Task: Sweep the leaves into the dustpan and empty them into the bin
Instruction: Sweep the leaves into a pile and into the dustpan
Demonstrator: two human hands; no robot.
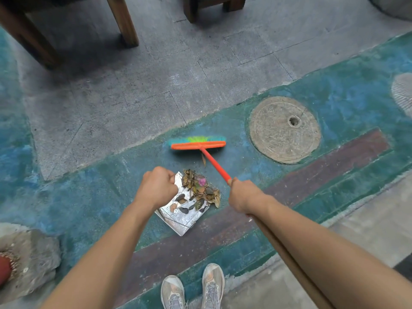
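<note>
A shiny metal dustpan [185,218] lies on the painted floor just ahead of my feet. A heap of dry brown leaves [200,188] with one pink petal sits at its mouth and partly inside. My left hand [156,188] is closed over the dustpan's upper left edge or handle, which the fist hides. My right hand [242,195] grips the orange handle of a broom [198,144]. The broom's orange head with blue and green bristles rests on the floor beyond the leaves. One loose leaf [203,159] lies between broom head and heap. No bin is in view.
A round concrete manhole cover [284,129] is set in the floor to the right of the broom. Wooden furniture legs [124,21] stand at the top. A rough stone [29,259] sits at the lower left. My grey shoes [192,286] are at the bottom.
</note>
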